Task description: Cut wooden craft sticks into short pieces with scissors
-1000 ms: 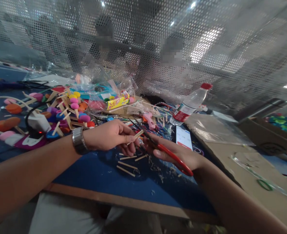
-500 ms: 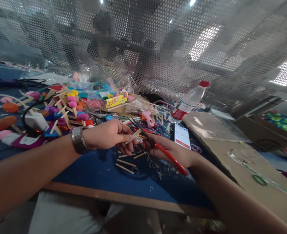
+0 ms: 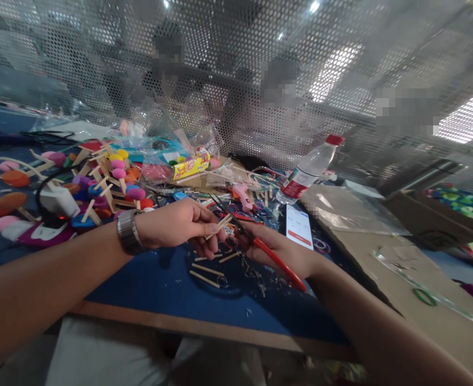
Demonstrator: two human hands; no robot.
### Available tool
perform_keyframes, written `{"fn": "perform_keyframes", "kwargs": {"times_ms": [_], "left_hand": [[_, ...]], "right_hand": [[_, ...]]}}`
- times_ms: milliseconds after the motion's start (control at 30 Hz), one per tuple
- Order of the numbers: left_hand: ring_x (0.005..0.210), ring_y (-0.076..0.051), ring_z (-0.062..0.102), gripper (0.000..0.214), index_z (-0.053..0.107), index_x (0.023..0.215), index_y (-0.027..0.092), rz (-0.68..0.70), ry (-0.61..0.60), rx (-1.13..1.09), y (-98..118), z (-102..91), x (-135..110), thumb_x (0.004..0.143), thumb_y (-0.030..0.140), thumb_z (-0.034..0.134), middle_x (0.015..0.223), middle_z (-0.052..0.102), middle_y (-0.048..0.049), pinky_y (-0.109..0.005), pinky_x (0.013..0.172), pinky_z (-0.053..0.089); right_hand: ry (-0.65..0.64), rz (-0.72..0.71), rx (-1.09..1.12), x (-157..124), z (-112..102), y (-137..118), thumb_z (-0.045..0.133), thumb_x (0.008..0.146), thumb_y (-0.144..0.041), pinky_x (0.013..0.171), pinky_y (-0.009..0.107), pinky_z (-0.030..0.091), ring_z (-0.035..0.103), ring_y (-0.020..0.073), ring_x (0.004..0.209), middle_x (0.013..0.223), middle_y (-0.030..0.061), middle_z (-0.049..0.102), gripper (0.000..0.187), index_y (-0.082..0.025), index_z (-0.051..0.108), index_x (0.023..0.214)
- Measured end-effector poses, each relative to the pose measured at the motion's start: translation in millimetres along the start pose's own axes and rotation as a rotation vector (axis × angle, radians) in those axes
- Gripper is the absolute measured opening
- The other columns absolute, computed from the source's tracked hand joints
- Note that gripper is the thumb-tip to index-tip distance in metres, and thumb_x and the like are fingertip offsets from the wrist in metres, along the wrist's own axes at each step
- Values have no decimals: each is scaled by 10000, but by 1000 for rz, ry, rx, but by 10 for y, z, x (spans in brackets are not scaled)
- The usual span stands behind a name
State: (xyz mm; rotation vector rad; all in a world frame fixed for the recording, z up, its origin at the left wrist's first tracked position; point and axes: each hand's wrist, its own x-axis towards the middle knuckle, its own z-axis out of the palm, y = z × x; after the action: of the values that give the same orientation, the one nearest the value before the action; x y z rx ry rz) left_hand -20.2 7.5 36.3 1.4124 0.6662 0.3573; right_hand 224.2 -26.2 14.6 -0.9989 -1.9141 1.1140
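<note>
Between its thumb and fingers, my left hand [image 3: 192, 225] pinches thin wooden sticks [image 3: 219, 226] above the table. My right hand [image 3: 278, 246] grips pliers with red handles [image 3: 280, 264]; their dark jaws [image 3: 225, 206] point up and left, close to the ends of the sticks. Whether the jaws touch the sticks I cannot tell. Below my hands, several loose wooden sticks [image 3: 204, 279] lie on the blue tabletop [image 3: 159, 292] among small clear scraps.
Colourful clay-topped wooden pieces [image 3: 107, 187] are heaped at left beside a white plug [image 3: 59, 201]. A pink glue gun [image 3: 243, 196], a bottle [image 3: 310, 171] and a phone [image 3: 299, 226] stand or lie beyond my right hand. Cardboard [image 3: 357, 257] covers the right side.
The whole view has shifted very slightly. My hands keep nearly the same pose, with the sticks and pliers still held close together.
</note>
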Motion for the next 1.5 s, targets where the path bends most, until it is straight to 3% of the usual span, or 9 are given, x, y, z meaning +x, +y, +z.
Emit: {"fn": "perform_keyframes", "kwargs": {"times_ms": [67, 133, 400, 533, 633, 833, 1167, 1500], "left_hand": [[582, -129, 682, 318, 692, 829, 115, 1, -10, -14, 0, -1, 0, 805, 429, 741, 676, 711, -39, -232, 596, 556], [588, -129, 680, 330, 693, 834, 112, 8, -12, -25, 0, 1, 3, 799, 436, 745, 682, 708, -39, -243, 610, 561], [599, -117, 662, 321, 694, 859, 109, 50, 10, -62, -26, -8, 19, 813, 424, 736, 714, 693, -24, -259, 636, 558], [571, -107, 642, 293, 681, 855, 111, 41, 15, -37, -22, -11, 11, 836, 401, 716, 672, 659, -3, -228, 583, 526], [542, -96, 621, 250, 678, 854, 109, 44, 20, -24, -9, -4, 7, 856, 358, 697, 641, 632, 8, -219, 568, 509], [512, -80, 590, 165, 667, 826, 110, 39, -6, -132, 17, 24, 6, 865, 271, 671, 581, 535, 52, -207, 552, 486], [457, -72, 508, 210, 669, 817, 103, -53, -76, -287, 0, 14, 1, 861, 309, 672, 556, 445, 62, -243, 535, 462], [465, -83, 514, 213, 654, 818, 92, -85, -96, -324, -3, 16, -5, 886, 293, 641, 565, 427, 56, -242, 513, 411]], "right_hand": [[-174, 26, -22, 9, 1, -27, 667, 745, -208, 822, 368, 544, 644, 246, 882, 919, 30, 709, 392, -236, 679, 1136], [-248, 23, -56, 19, -5, -50, 608, 788, -219, 884, 385, 520, 626, 259, 965, 994, 44, 688, 433, -239, 627, 1220], [-253, 32, -183, 45, 1, -101, 532, 818, -245, 752, 347, 501, 565, 217, 832, 954, 55, 623, 445, -185, 554, 1258], [-273, 61, -211, 53, 13, -107, 570, 840, -302, 788, 360, 484, 551, 230, 889, 968, 56, 597, 375, -195, 545, 1199], [-287, 65, -201, 46, 17, -96, 562, 892, -370, 745, 340, 469, 522, 197, 809, 934, 43, 561, 338, -192, 519, 1175], [-300, 35, -148, 36, 10, -66, 538, 925, -457, 756, 343, 473, 513, 195, 815, 961, 48, 549, 352, -198, 487, 1157], [-272, 16, -160, 34, 64, -158, 502, 911, -287, 681, 299, 435, 430, 159, 718, 817, -4, 456, 81, -222, 454, 911], [-296, -13, -186, 37, 46, -219, 498, 829, -184, 622, 278, 411, 397, 147, 664, 767, -13, 447, 82, -218, 451, 888]]}}
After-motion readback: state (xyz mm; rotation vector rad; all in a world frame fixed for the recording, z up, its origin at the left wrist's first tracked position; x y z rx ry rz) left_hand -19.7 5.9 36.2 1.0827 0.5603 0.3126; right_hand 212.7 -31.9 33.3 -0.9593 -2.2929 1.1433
